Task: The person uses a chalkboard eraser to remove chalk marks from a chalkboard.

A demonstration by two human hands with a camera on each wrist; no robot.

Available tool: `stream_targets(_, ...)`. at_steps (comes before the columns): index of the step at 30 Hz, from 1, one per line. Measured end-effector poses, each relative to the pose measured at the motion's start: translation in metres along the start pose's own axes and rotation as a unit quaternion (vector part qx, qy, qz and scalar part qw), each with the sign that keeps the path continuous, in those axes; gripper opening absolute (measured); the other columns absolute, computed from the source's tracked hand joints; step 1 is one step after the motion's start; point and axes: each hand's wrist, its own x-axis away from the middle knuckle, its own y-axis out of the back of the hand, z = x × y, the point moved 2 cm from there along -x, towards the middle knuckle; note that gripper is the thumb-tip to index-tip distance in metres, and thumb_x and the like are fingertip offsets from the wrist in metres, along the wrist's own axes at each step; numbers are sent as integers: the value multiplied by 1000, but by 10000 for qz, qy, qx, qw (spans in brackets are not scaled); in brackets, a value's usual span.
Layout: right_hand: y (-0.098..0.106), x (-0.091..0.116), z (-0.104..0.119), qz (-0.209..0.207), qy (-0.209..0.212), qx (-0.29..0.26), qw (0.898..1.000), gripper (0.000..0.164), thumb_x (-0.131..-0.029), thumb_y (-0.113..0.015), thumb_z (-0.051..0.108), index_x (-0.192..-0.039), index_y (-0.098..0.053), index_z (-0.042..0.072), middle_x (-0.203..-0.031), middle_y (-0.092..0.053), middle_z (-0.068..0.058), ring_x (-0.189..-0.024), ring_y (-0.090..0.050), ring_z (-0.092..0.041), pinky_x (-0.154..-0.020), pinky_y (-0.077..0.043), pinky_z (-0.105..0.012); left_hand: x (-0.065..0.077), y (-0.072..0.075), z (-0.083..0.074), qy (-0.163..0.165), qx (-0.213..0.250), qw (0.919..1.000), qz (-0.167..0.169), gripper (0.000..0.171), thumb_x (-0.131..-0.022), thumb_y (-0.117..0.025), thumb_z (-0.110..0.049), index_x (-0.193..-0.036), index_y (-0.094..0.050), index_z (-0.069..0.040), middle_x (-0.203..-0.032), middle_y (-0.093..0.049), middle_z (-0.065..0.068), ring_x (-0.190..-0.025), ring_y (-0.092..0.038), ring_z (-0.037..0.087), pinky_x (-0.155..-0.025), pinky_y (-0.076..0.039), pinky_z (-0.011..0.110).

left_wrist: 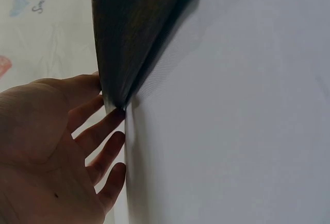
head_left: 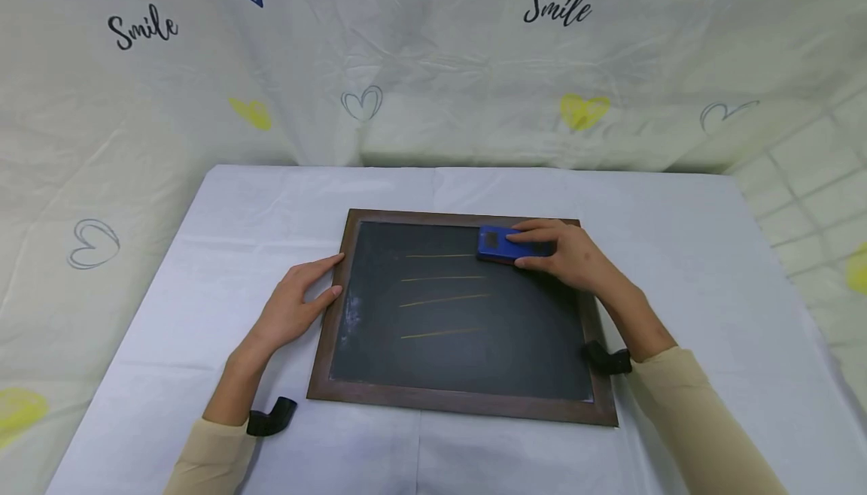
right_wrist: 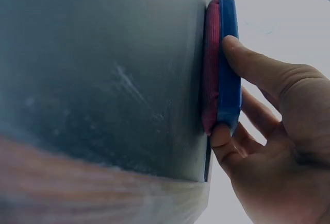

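A chalkboard (head_left: 467, 352) in a brown wooden frame lies on the white-covered table, with several thin yellow lines (head_left: 443, 299) drawn on its dark surface. My right hand (head_left: 572, 258) grips a blue chalkboard eraser (head_left: 497, 243) at the board's upper right, thumb and fingers on its opposite sides. In the right wrist view, the pink-red pad (right_wrist: 212, 69) of the eraser faces the board. At the frame's left side is my left hand (head_left: 287, 308), its fairly straight thumb and index finger touching the wood. The left wrist view shows its other fingers (left_wrist: 105, 157) spread beside the frame.
A white cloth (head_left: 677, 254) covers the table. Behind it hangs a pale curtain (head_left: 460, 66) printed with hearts and "Smile". A dark band (head_left: 272, 416) is at the left wrist and another dark band (head_left: 607, 359) at the right, close over the board's right edge.
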Motion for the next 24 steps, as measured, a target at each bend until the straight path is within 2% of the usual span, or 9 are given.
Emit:
stream_targets(4, -1, -5, 1, 92, -61, -33, 9999, 47, -91, -83, 27, -135, -72, 17, -153, -59, -9, -146, -49, -39, -112, -48, -59, -1, -1, 1, 3, 19, 10000, 10, 58, -105, -64, -25, -159, -45, -19, -163, -47, 13, -151, -38, 39, -122, -33, 64)
stream_targets(24, -15, -29, 29, 386, 251, -84, 9989, 47, -89, -85, 25, -134, -73, 19, -148, -62, -8, -144, -52, -37, -114, -47, -57, -2, -2, 0, -22, 66, 10000, 41, 58, -106, -63, -27, -160, -44, -19, -164, -46, 13, -152, -37, 40, -122, -32, 66)
